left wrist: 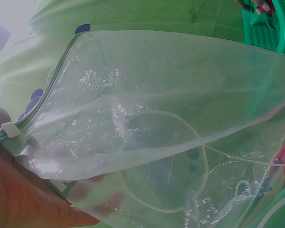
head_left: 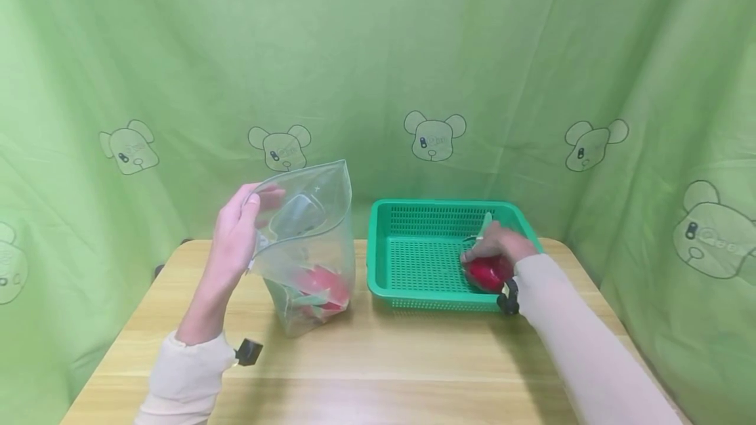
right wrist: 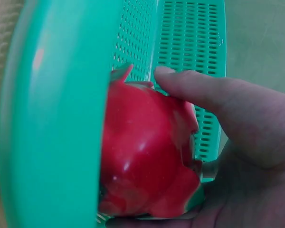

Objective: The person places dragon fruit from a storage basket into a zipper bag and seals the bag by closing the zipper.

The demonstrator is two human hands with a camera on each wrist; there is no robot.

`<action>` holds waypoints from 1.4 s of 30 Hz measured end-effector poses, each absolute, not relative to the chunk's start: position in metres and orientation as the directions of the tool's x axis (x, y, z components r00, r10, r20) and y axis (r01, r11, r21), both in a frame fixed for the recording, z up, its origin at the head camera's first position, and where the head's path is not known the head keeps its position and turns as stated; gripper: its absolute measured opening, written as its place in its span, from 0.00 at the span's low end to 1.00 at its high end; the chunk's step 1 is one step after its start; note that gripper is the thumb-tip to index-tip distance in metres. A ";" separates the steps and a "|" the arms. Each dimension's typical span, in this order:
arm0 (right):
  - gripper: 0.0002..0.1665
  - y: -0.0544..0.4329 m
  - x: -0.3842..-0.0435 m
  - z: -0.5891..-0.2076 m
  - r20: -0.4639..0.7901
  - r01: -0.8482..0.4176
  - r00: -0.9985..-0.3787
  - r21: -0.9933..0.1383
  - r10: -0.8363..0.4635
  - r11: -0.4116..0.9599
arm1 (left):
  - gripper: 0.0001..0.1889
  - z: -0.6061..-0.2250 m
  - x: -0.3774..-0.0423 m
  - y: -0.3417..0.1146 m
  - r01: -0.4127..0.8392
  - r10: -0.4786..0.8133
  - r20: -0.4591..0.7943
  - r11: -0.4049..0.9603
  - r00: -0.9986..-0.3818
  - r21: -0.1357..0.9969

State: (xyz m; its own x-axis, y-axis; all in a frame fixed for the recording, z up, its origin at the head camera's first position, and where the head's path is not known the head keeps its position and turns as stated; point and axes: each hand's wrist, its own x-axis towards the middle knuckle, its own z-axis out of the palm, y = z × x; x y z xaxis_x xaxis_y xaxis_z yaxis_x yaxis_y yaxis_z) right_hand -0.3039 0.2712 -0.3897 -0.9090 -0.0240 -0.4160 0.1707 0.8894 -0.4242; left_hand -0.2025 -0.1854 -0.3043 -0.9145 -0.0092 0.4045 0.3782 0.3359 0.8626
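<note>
Nearest you, behind both grips: two cream cloth sleeves, each with one small black block at the wrist. Under everything, one pale wood-grain table.

Ahead of the left sleeve, your left hand pinches the rim of one clear, pliable plastic zip bag at its left end, thumb on one side of the film, fingers seen through it. White zip slider sits just beside that pinch. Bag stands upright to the right of this grip, mouth gaping at the top. Low inside: red-and-green contents; at least one piece, count blurred by the film.

Farther right, your right hand grips one glossy red, rounded fruit-like object with green tips, thumb and fingers on opposite sides. It lies in the near right part of one green perforated plastic basket. Long axis: cannot tell, most of it being covered.

Key relation: bag mouth lies left of the right-hand grip and higher, the basket's left wall between. Right hand is nearer the fruit, left nearer the mouth.

Just past the right fingers, one pale green pointed sliver, nature unclear. Beyond all, green curtain with six bear-head outlines, leftmost cut off.
</note>
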 end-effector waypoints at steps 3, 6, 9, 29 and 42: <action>0.32 0.271 -0.304 -0.390 -0.414 0.175 -0.910 -0.425 -0.019 0.888 | 0.22 -0.305 -0.203 -0.185 0.378 -0.008 0.403 0.331 -0.915 0.865; 0.35 0.271 -0.303 -0.390 -0.416 0.182 -0.910 -0.404 -0.003 0.896 | 0.22 -0.305 -0.203 -0.185 0.377 -0.007 0.402 0.332 -0.916 0.864; 0.45 0.272 -0.303 -0.391 -0.427 0.202 -0.904 -0.400 0.013 0.894 | 0.22 -0.305 -0.203 -0.185 0.378 -0.007 0.403 0.333 -0.915 0.864; 0.78 0.273 -0.305 -0.396 -0.500 0.257 -0.866 -0.450 -0.002 0.855 | 0.22 -0.309 -0.202 -0.187 0.386 0.000 0.408 0.325 -0.913 0.864; 0.72 0.286 -0.303 -0.401 -0.471 0.267 -0.882 -0.525 -0.015 0.808 | 0.21 -0.308 -0.201 -0.188 0.392 0.001 0.412 0.316 -0.911 0.864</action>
State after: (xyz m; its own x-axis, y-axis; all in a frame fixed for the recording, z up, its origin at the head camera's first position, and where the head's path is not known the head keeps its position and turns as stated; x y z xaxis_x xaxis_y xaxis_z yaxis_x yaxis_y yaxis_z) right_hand -0.3026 0.2861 -0.4007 -0.8822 -0.0145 -0.4706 0.2668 0.8081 -0.5251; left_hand -0.2011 -0.1884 -0.3078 -0.9111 0.0012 0.4123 0.3915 0.3156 0.8643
